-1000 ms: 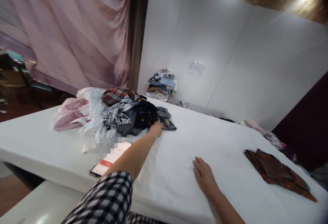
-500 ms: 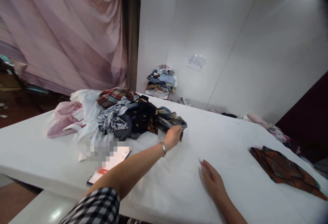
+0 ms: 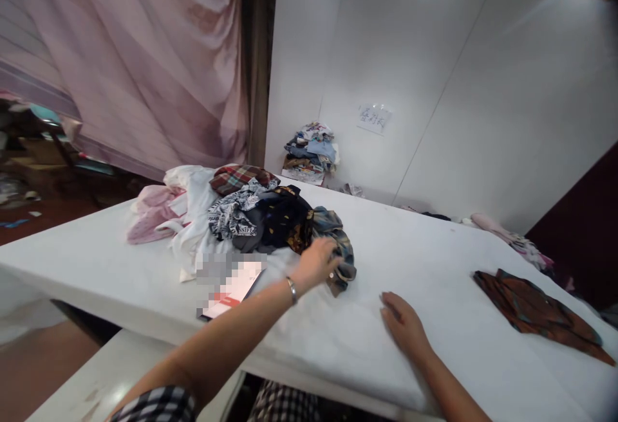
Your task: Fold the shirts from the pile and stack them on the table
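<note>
My left hand (image 3: 317,264), with a silver bracelet at the wrist, is closed on the near side of a blue-grey and tan plaid garment (image 3: 344,235). That garment lies bunched at the right end of a clothes heap. Beside it in the heap are a dark patterned garment (image 3: 284,216), a black-and-white lettered one (image 3: 235,213), a red plaid one (image 3: 241,179), and white (image 3: 197,197) and pink (image 3: 152,210) ones. My right hand (image 3: 404,327) rests low over the white table (image 3: 425,267), fingers slightly curled and apart, holding nothing.
A folded brown-orange garment (image 3: 541,312) lies on the table's right side. A flat pink-and-white item (image 3: 236,287), partly pixelated, lies near the front edge. Against the wall stands a clothes stack (image 3: 313,152); more clothes (image 3: 512,238) sit beyond the table's far edge.
My left hand has drawn the plaid garment nearer, and its cloth now hangs toward the front of the table. The right hand stays beside it, fingers curled a little more. The view has shifted slightly.
</note>
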The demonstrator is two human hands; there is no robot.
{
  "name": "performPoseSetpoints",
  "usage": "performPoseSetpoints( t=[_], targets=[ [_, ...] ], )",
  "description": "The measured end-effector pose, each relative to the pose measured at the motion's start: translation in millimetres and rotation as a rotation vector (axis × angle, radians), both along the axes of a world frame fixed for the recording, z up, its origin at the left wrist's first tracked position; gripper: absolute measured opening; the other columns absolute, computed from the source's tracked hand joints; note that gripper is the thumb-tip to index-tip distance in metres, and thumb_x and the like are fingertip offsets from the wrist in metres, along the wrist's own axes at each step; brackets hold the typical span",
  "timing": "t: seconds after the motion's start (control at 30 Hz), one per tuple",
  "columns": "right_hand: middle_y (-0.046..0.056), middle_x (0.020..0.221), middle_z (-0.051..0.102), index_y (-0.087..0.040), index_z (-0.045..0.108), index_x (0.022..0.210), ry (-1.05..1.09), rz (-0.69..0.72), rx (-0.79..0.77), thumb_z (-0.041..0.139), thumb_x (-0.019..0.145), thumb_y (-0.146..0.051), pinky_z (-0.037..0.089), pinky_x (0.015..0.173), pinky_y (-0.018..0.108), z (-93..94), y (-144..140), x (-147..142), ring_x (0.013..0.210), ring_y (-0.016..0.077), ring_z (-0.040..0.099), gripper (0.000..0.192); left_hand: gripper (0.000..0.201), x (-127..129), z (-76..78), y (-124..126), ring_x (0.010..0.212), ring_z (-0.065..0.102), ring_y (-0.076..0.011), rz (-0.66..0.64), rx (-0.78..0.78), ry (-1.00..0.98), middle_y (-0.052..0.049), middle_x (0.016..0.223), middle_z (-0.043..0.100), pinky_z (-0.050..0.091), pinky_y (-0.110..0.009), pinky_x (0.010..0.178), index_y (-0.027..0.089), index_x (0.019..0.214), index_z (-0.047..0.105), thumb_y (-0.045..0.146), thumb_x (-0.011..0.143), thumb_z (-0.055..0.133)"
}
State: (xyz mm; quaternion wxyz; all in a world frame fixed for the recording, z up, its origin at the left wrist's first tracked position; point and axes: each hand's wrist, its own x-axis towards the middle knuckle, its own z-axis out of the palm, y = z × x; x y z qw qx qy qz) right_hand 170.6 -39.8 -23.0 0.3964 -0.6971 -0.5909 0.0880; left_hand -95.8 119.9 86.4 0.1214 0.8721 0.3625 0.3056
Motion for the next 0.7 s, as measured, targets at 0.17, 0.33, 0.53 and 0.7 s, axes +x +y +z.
performPoseSetpoints(
  t=[0.17, 0.33, 0.53, 0.7],
  targets=[
    [0.009, 0.122, 0.067, -0.02, 0.074, 0.102, -0.025, 0.04, -0.004, 0.057, 0.081, -0.035, 0.041, 0.108, 0.049, 6.5, 1.0, -6.1, 0.119, 0.0265, 0.059, 0.031, 0.042, -41.2, 55.1, 65.6, 0.139, 0.031, -0.0307, 0.41, 0.199, 0.127, -0.017, 0.147, 0.045, 0.026, -0.05, 0.109, 0.016, 0.126, 0.057, 0.012, 0.086, 0.043],
    [0.009, 0.118, 0.069, -0.02, 0.075, 0.098, 0.006, 0.038, 0.002, 0.056, 0.08, -0.033, 0.04, 0.108, 0.047, 14.1, 3.8, -9.3, 0.117, 0.0265, 0.06, 0.029, 0.026, -63.8, 96.9, 108.6, 0.108, 0.059, -0.0358, 0.583, 0.012, 0.009, -0.024, 0.095, 0.069, 0.036, -0.052, 0.096, 0.008, 0.086, 0.069, 0.012, 0.083, 0.044],
    [0.011, 0.122, 0.067, -0.02, 0.068, 0.117, 0.279, -0.027, -0.027, 0.063, 0.079, -0.04, 0.042, 0.106, 0.049, 15.7, 2.2, -9.7, 0.116, 0.0287, 0.06, 0.043, 0.041, 14.8, 135.7, 77.4, 0.087, 0.062, -0.0204, 0.416, 0.015, -0.235, -0.011, 0.091, 0.071, 0.045, -0.03, 0.075, 0.013, 0.092, 0.066, 0.024, 0.096, 0.027],
    [0.009, 0.134, 0.059, -0.03, 0.031, 0.149, 0.688, 0.007, 0.11, 0.075, 0.073, -0.04, 0.045, 0.102, 0.05, 16.6, 1.6, -15.6, 0.117, 0.0261, 0.059, 0.088, 0.018, 126.3, 91.8, -21.7, 0.079, 0.062, -0.0112, -0.113, 0.08, -0.239, 0.0, 0.084, 0.071, 0.045, -0.021, 0.075, 0.019, 0.078, 0.067, 0.028, 0.089, 0.056]
  ],
)
